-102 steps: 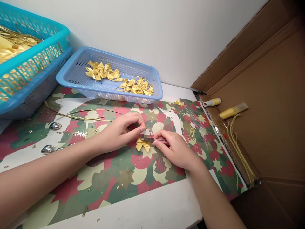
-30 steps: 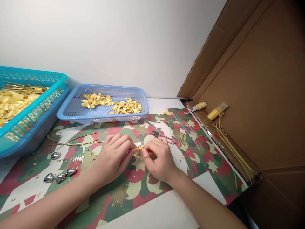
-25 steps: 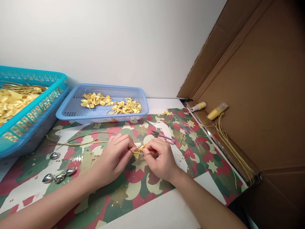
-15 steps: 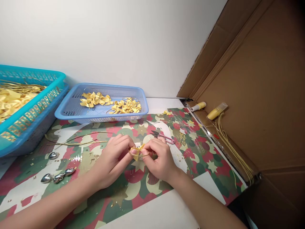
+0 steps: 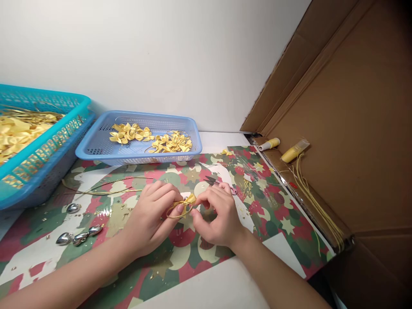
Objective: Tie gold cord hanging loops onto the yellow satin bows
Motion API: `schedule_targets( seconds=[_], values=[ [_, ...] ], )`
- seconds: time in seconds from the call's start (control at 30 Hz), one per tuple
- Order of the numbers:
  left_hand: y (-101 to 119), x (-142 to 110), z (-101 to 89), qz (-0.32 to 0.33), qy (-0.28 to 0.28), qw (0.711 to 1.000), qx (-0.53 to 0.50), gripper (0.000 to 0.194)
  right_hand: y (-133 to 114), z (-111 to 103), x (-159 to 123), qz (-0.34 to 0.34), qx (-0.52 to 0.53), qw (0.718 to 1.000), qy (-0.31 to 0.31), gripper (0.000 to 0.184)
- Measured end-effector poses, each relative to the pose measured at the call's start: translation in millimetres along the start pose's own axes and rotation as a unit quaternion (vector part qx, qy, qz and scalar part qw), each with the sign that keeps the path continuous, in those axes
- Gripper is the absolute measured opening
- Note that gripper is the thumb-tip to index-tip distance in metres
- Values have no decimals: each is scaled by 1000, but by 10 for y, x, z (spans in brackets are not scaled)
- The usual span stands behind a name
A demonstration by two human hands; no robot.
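My left hand (image 5: 157,214) pinches a yellow ribbon bow (image 5: 190,200) between thumb and forefinger. From the bow hangs a thin gold cord (image 5: 175,217), bent into a loop around my left thumb. My right hand (image 5: 219,214) is just right of the bow, thumb and forefinger apart, with nothing visible between them; I cannot tell whether the forefinger touches the ribbon. Small scissors (image 5: 210,180) with pink handles lie behind my right hand, which partly covers them. Loose gold cords (image 5: 106,186) stretch across the table left of my hands.
A blue basket (image 5: 96,156) at the back contains several yellow bows. Stacked baskets (image 5: 64,139) at far left hold more ribbon and cords. Silver heart-shaped pieces (image 5: 65,238) sit front left. Cardboard (image 5: 341,128) walls the right side, with yellow thread rolls (image 5: 269,143) and cords (image 5: 317,210) along it.
My right thumb and forefinger have let go of the bow and spread apart. The bow has turned in my left hand, and its cord loop now hangs around my left thumb.
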State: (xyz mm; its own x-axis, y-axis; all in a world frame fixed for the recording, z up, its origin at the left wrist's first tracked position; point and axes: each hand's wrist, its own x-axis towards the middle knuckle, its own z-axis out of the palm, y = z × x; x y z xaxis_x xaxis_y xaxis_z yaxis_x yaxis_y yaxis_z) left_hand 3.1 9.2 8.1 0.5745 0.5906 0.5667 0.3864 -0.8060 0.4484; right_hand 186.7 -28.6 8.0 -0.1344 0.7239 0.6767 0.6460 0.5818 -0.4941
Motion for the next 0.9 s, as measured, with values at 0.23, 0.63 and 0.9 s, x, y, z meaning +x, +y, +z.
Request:
schedule_targets(
  seconds=[0.23,0.63,0.9],
  values=[
    [-4,-17,13,24,-1,1000,19,13,-17,-48,19,77,24,994,-72,16],
    [-52,-2,48,-165,-76,958,-222,33,60,54,-15,306,315,889,-127,32],
    [-54,-29,43,-183,-74,952,-233,34,58,57,-34,292,341,886,-117,40]
  ],
)
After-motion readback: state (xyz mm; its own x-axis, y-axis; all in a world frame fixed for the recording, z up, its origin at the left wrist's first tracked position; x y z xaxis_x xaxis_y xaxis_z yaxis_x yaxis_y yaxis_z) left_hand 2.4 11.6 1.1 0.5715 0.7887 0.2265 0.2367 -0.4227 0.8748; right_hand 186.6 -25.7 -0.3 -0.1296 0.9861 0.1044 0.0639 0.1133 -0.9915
